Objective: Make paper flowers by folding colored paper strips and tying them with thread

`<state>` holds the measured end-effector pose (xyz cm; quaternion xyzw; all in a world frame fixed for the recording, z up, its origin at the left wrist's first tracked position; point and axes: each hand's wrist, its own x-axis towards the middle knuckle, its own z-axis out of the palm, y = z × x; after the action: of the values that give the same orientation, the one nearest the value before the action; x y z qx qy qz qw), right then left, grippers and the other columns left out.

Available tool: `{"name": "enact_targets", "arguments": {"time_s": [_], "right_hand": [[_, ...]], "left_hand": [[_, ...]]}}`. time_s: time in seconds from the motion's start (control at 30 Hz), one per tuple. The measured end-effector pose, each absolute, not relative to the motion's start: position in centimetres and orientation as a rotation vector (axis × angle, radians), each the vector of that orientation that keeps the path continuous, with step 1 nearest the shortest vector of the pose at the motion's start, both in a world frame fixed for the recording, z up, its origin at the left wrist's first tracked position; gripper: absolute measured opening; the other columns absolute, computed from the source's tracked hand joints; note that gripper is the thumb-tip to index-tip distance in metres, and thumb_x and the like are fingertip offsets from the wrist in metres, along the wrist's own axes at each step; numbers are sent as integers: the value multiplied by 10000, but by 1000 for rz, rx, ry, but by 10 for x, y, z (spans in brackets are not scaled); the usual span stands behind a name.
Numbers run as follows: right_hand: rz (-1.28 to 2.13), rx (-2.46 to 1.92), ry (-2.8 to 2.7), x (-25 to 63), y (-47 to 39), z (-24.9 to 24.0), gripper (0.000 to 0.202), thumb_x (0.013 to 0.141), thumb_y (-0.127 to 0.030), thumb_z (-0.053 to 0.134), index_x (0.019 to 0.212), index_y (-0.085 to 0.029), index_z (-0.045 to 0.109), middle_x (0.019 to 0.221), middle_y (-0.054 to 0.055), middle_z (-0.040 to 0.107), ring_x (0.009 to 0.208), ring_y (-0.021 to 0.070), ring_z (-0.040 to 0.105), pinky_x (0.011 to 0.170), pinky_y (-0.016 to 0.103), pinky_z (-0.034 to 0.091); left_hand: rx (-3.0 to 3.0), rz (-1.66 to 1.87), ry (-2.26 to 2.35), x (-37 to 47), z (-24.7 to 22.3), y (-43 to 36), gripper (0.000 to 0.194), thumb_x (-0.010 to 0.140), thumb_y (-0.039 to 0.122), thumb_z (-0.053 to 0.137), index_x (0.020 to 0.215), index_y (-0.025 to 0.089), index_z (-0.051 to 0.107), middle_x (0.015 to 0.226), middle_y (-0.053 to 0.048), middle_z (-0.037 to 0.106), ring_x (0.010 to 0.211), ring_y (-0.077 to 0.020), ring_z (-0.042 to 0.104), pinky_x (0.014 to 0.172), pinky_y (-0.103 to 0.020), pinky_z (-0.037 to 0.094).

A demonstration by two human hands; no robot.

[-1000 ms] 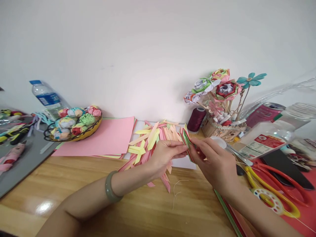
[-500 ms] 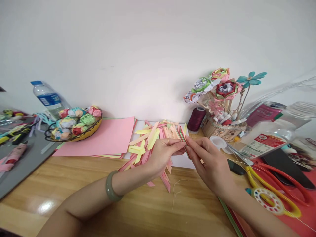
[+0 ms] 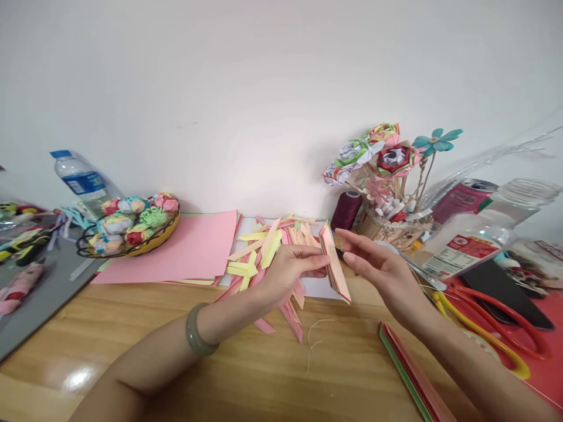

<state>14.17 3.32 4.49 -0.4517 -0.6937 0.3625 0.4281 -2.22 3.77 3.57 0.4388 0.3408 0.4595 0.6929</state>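
Between the thumb and fingers of my left hand [image 3: 301, 266] is a stack of folded paper strips [image 3: 335, 261], peach on top with green and red edges below. My right hand [image 3: 380, 269] is just right of the stack, apart from it, with its fingers stretched and nothing in them. Behind and under my left hand lies a loose heap of pink, yellow and peach folded paper strips [image 3: 268, 249]. A short piece of pale thread [image 3: 310, 346] lies on the wooden table [image 3: 229, 363] in front of my hands.
Pink paper sheets [image 3: 197, 246] and a basket of paper flowers [image 3: 145, 234] lie to the left, near a water bottle [image 3: 81, 176]. At right stand a dark red thread spool [image 3: 346, 211], a flower holder [image 3: 391, 228], a plastic jar [image 3: 466, 246], scissors [image 3: 505, 310] and folded paper [image 3: 411, 372].
My right hand has let go of the paper stack and moved right, its fingers opening. The stack stays in my left hand, its peach face now showing. The head view has shifted slightly.
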Motion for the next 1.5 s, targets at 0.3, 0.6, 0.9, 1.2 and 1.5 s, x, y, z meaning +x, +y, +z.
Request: {"name": "enact_targets", "arguments": {"time_s": [0.3, 0.6, 0.9, 1.2, 1.5], "right_hand": [[1332, -1171, -1544, 133, 31, 44, 288, 725, -421, 583, 637, -147, 601, 499, -41, 476, 441, 65, 366, 417, 206, 288], [1223, -1067, -1617, 132, 29, 36, 412, 746, -482, 545, 1030, -184, 548, 771, 34, 596, 676, 161, 585, 559, 278, 480], [806, -893, -2243, 142, 17, 42, 1057, 605, -385, 721, 1380, -291, 8, 1433, 103, 126, 1315, 278, 138, 1028, 475, 216], [575, -882, -2386, 143, 17, 32, 1171, 585, -384, 733, 1378, -246, -116, 1445, 150, 63, 1316, 307, 103, 1019, 467, 249], [648, -924, -2414, 140, 19, 32, 1198, 539, -420, 753, 1387, -212, -67, 1456, 143, 70, 1316, 277, 138, 1037, 418, 244]], "left_hand": [[929, 748, 638, -15, 29, 28, 237, 627, 301, 681, 757, 119, 603, 711, -47, 607, 637, -149, 579, 670, -322, 450], [805, 717, 518, -11, 24, 22, 308, 698, 396, 624, 618, 119, 515, 532, 5, 524, 575, -136, 593, 637, -267, 430], [548, 616, 238, -14, 18, 30, 167, 771, 242, 569, 841, 92, 590, 624, 1, 506, 657, -122, 568, 632, -242, 430], [503, 592, 228, -12, 16, 26, 171, 771, 284, 566, 749, 115, 570, 579, 18, 459, 544, -83, 513, 540, -206, 396], [574, 654, 390, -9, 17, 21, 248, 730, 322, 616, 658, 127, 482, 535, 33, 433, 463, -59, 433, 437, -168, 344]]}}
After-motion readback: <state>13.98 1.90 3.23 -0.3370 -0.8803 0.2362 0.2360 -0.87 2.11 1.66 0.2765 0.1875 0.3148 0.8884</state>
